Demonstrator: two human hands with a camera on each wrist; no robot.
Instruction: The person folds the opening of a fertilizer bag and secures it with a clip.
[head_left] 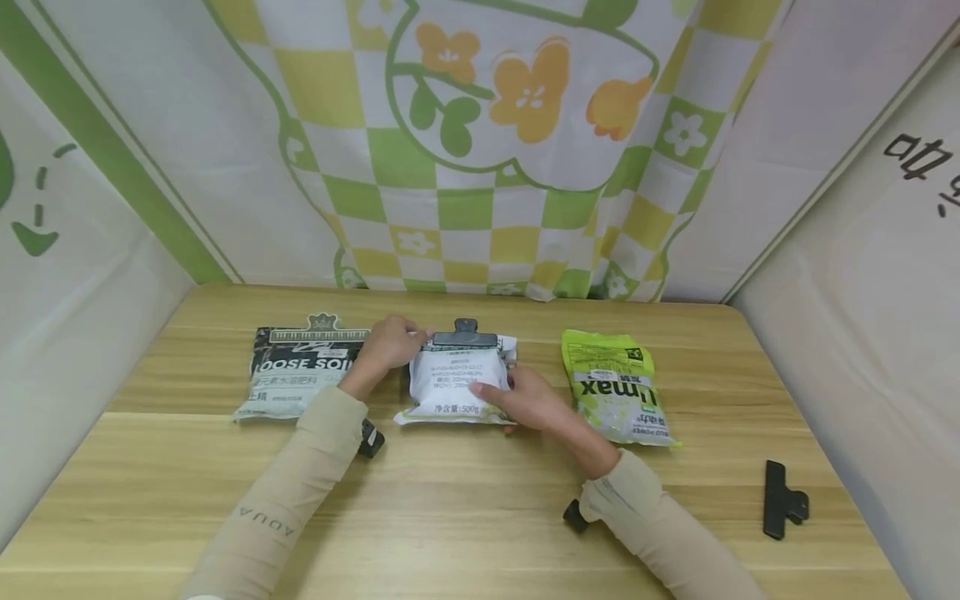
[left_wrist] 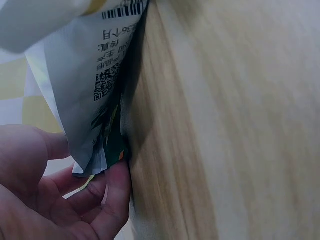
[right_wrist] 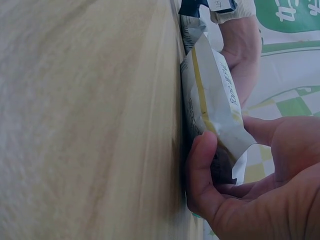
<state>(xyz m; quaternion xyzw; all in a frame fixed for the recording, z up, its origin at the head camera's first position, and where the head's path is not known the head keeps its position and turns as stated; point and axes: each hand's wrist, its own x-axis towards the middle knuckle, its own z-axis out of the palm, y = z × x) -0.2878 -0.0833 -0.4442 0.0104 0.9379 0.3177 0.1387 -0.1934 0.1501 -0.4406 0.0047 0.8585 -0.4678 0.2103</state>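
A white bag (head_left: 450, 387) marked 500g lies on the wooden table, a wide black clip (head_left: 466, 337) across its top edge. My left hand (head_left: 392, 342) pinches the bag's upper left corner; in the left wrist view its fingers (left_wrist: 117, 197) curl under that edge of the bag (left_wrist: 80, 75). At the right side, my right hand (head_left: 528, 396) grips the bag with the thumb on its front. The right wrist view shows fingers (right_wrist: 200, 165) wrapped beneath the bag (right_wrist: 217, 95).
A black-and-grey bag (head_left: 285, 379) with a piano-key clip (head_left: 318, 335) lies to the left, partly behind the left arm. To the right is a lime-green bag (head_left: 611, 387). Black clips lie by the left sleeve (head_left: 370, 439), by the right sleeve (head_left: 575, 517) and near the right edge (head_left: 776, 500).
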